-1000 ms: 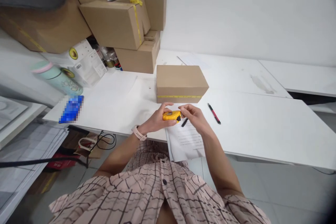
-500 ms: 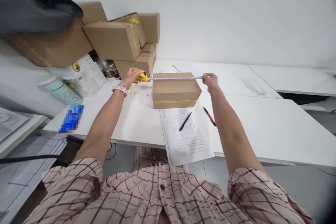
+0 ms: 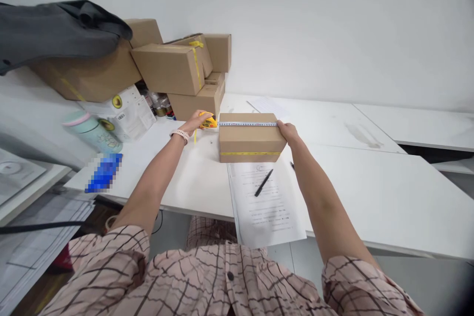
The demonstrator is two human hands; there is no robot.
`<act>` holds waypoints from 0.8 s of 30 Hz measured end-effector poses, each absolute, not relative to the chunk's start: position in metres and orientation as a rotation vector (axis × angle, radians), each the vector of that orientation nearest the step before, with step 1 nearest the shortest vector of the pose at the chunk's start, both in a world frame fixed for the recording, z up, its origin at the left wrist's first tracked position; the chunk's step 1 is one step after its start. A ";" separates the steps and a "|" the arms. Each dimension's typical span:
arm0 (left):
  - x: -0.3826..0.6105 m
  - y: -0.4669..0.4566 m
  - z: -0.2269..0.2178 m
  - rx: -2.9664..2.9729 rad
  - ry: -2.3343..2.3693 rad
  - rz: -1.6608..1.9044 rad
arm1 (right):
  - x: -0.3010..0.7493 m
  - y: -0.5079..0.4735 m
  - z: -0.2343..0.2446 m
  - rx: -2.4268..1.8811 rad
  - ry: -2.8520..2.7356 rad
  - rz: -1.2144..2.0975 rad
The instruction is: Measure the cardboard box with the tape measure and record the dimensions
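Observation:
A brown cardboard box point(image 3: 250, 143) with a yellow band stands on the white table point(image 3: 363, 177). My left hand point(image 3: 196, 121) is closed round a yellow tape measure point(image 3: 209, 122) at the box's far left corner. The white tape blade point(image 3: 247, 124) runs across the box's top along its far edge. My right hand point(image 3: 287, 132) pinches the blade's end at the box's far right corner. In front of the box lies a printed sheet point(image 3: 264, 200) with a black pen point(image 3: 263, 182) on it.
Stacked cardboard boxes point(image 3: 174, 66) fill the back left, with a dark bag point(image 3: 55, 34) on top. A green bottle point(image 3: 92, 131), a white carton point(image 3: 128, 111) and a blurred blue item point(image 3: 102, 172) lie at the left. A second table point(image 3: 418, 121) adjoins at the right.
My hands rose from the printed sheet, drew the tape out and spread it across the box. Since half a second ago the blade has settled lower onto the box's top.

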State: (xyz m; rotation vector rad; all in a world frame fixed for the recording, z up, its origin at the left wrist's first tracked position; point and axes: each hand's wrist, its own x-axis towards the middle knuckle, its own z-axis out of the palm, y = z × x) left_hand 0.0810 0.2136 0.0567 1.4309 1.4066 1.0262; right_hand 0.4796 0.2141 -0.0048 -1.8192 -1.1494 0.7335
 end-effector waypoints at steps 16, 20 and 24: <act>0.091 0.199 0.070 1.410 1.371 0.928 | 0.475 0.211 -0.004 -1.835 -1.151 0.754; 0.093 0.198 0.071 1.421 1.380 0.921 | 0.470 0.206 0.003 -1.908 -1.184 0.692; 0.095 0.183 0.088 1.480 1.363 0.886 | 0.469 0.197 0.013 -1.996 -1.220 0.527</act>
